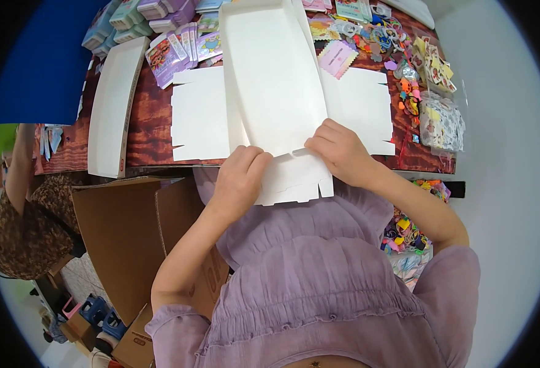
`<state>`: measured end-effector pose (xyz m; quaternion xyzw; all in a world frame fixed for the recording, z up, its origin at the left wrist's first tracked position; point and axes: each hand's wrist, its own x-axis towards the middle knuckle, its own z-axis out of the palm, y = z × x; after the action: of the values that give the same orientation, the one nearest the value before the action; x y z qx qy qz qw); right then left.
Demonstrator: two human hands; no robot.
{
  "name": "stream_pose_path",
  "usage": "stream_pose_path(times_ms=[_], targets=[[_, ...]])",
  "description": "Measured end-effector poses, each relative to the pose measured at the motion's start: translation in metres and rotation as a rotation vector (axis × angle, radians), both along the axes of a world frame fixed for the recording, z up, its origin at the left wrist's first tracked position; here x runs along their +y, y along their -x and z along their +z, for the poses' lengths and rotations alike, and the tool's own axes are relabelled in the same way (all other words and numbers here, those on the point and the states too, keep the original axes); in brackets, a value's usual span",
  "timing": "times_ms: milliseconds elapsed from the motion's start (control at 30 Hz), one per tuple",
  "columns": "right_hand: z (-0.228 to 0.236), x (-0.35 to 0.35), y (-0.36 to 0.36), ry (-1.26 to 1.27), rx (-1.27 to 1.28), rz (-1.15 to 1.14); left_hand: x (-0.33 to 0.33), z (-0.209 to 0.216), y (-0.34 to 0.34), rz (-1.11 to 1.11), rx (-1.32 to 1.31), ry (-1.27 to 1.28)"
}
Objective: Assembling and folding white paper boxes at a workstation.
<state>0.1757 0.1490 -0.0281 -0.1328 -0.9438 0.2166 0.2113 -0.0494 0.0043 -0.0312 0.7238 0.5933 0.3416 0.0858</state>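
A long white cardboard box (276, 67), partly folded, lies in front of me at the table's near edge. Its side walls stand up, and an end flap (300, 178) with slots hangs toward my lap. My left hand (240, 178) is closed on the box's near left corner, thumb along the fold. At the near right corner, my right hand (343, 151) pinches the fold of the same box. Wide white side panels (201, 113) with notched ends spread flat to the left and right beneath it. What the curled fingertips press on is partly hidden.
A finished-looking white tray (114, 110) lies on the red wood-patterned table (150, 132). Small packs (172, 55) stand behind. Colourful trinkets (408, 86) and a clear bin of cutouts (441, 122) sit right. An open brown carton (123, 233) stands lower left, near another person's arm (22, 162).
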Motion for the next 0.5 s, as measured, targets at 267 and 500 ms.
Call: stream_pose_path(times_ms=[267, 500], targets=[[0.013, -0.005, -0.013, -0.134, -0.176, 0.205, 0.003, 0.005, 0.002, -0.039, -0.008, 0.038], [0.044, -0.012, -0.011, -0.035, -0.36, 0.249, 0.001, 0.002, 0.002, -0.046, 0.02, 0.035]])
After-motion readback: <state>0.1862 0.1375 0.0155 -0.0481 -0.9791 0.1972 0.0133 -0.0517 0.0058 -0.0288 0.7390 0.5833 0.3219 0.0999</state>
